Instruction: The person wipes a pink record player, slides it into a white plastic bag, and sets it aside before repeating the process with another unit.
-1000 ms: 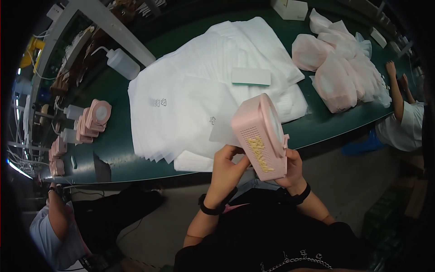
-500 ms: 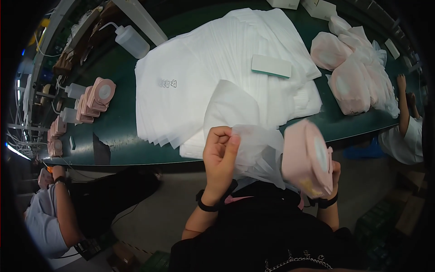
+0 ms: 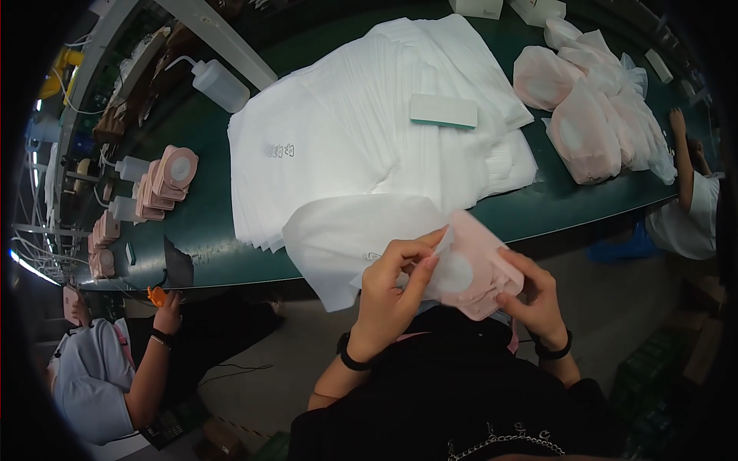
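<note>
My left hand [image 3: 396, 296] pinches the edge of a thin white translucent bag [image 3: 346, 227], which spreads left over the table edge. My right hand [image 3: 540, 300] grips a pale pink plastic device [image 3: 486, 242] by its right side, thumb on the near face. The device has rounded corners and a pale round disc on its face. Its left side meets the bag's edge beside my left fingers; how far it sits inside the bag, I cannot tell. Beyond both hands lies a broad fanned stack of white bags [image 3: 307, 138].
A white and green block [image 3: 443, 111] rests on the stack. Bagged pink devices [image 3: 588, 131] lie at the right, bare ones [image 3: 175, 173] stand at the left. A squeeze bottle [image 3: 221, 86] stands by a metal post. Co-workers sit at the left [image 3: 96, 376] and right [image 3: 684, 219].
The pink device has moved left and turned its disc face up, meeting the bag at my left hand. The bag has swung out to the left. The left co-worker's hand has risen with an orange thing.
</note>
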`<state>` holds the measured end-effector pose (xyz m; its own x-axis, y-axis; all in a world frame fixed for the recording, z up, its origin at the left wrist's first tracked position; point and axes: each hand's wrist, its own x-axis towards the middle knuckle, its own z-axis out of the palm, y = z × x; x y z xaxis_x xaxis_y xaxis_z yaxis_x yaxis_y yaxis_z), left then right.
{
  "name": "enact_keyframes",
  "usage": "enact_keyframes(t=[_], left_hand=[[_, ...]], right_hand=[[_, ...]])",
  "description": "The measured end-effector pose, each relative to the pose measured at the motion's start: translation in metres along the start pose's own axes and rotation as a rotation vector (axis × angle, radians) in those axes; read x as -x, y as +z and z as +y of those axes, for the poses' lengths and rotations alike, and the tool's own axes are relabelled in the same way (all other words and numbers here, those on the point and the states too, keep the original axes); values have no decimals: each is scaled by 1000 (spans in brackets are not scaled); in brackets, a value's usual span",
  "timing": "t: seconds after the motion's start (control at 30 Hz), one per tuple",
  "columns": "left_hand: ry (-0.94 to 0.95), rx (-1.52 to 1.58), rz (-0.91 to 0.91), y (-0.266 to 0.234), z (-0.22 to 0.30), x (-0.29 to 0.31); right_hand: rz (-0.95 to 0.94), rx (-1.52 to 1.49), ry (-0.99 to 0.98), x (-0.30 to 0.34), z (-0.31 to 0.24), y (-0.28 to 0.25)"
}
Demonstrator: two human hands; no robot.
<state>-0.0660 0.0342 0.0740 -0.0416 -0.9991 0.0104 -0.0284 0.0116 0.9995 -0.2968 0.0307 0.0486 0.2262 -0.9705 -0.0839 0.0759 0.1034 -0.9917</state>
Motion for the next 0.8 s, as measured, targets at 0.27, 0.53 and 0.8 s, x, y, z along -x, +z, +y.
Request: enact_keyframes(t=[0.27, 0.53, 0.8], left_hand=[[206, -41, 233, 5, -10, -12], [-140, 473, 2, -9, 7, -5], [153, -150, -170, -14, 16, 0]], right_hand=[[-458, 427, -354, -11, -22, -12], [-648, 225, -138, -20, -20, -14], [-3, -507, 304, -21, 9, -3]])
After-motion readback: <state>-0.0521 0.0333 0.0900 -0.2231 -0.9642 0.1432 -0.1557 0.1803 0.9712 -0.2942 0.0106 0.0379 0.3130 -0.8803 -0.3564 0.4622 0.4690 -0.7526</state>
